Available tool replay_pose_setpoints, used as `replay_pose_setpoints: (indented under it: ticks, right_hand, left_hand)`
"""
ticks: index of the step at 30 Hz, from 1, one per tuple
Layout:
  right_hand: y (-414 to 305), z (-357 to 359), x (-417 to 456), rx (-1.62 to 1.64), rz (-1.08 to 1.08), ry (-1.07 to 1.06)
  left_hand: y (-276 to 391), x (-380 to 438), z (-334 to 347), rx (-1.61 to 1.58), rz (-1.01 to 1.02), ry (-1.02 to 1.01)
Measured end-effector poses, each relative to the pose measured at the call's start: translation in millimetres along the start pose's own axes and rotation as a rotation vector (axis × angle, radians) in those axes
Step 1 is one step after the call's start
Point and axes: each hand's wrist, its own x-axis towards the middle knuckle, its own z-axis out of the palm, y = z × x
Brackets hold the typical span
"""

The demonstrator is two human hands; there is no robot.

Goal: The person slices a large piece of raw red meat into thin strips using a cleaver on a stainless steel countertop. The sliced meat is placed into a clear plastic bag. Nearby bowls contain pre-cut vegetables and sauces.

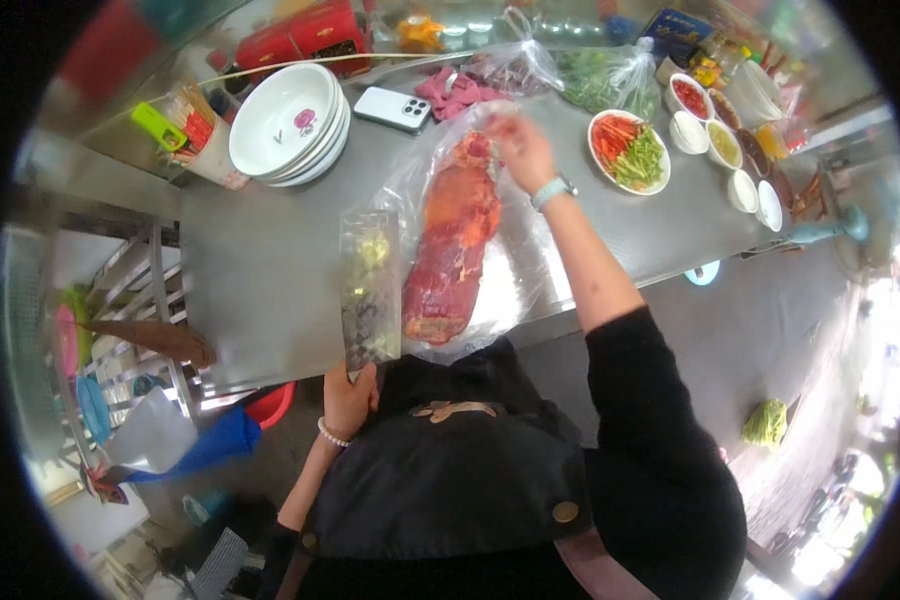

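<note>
A long slab of raw red meat [454, 255] lies lengthwise before me on a clear plastic bag [521, 277], which is spread over the metal table. My left hand [349, 397] grips a broad cleaver [371, 289] at the table's front edge. Its shiny rectangular blade points away from me, just left of the meat. My right hand [523, 146] is at the far end of the meat, by the bag's far part. Those fingers are blurred, and whether they pinch the plastic does not show.
Stacked white bowls [281, 124], a phone [392, 109] and a pink cloth [457, 94] sit along the back of the metal table [262, 277]. To the right are a plate of cut vegetables [630, 152] and several small seasoning bowls [724, 144]. A chopstick holder [210, 146] stands far left.
</note>
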Motion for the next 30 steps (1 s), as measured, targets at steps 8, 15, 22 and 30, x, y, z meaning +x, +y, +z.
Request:
replay_pose_setpoints:
  ticks: [8,15,22,30]
  right_hand:
    - [-35.6,-13.2,-44.9,0.116,0.149,-0.157]
    - [-57.5,-33.3,-86.2,0.024,-0.311,-0.312]
    - [-99.8,-14.2,-131.5,0.008,0.004,-0.319]
    - [-101.2,18.1,-160.1,0.078,0.113,-0.09]
  left_hand:
    - [-3.5,-17.9,3.8,0.061,-0.139,-0.023]
    - [8.0,-15.8,8.8,0.078,-0.163,-0.124]
    - [1.7,-8.1,18.1,0.082,-0.104,-0.095]
    - [-10.4,-0.4,27.9,0.082,-0.104,-0.133]
